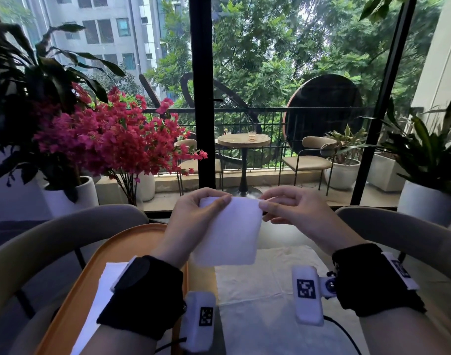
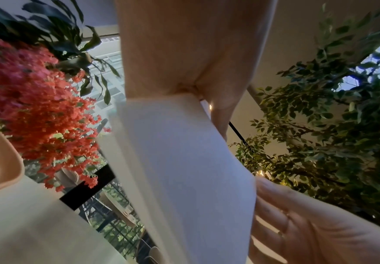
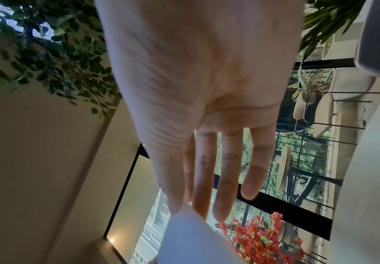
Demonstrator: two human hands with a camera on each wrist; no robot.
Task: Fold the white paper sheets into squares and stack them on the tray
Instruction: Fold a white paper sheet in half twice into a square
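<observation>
A folded white paper sheet (image 1: 229, 231) hangs in the air above the table, roughly square. My left hand (image 1: 206, 208) pinches its upper left corner between thumb and fingers. My right hand (image 1: 273, 204) pinches the upper right corner with thumb and forefinger, the other fingers extended. The left wrist view shows the folded sheet (image 2: 184, 169) edge-on with its layers, and the right hand (image 2: 297, 223) at its far side. In the right wrist view the sheet's corner (image 3: 191, 237) sits at the fingertips (image 3: 177, 205). An orange tray (image 1: 91, 272) at the lower left holds white folded paper (image 1: 101, 298).
Unfolded white sheets (image 1: 270, 285) lie flat on the table under my hands. Curved grey chair backs (image 1: 52, 231) stand beyond the table on both sides. Potted pink flowers (image 1: 111, 139) and a glass window wall lie farther ahead.
</observation>
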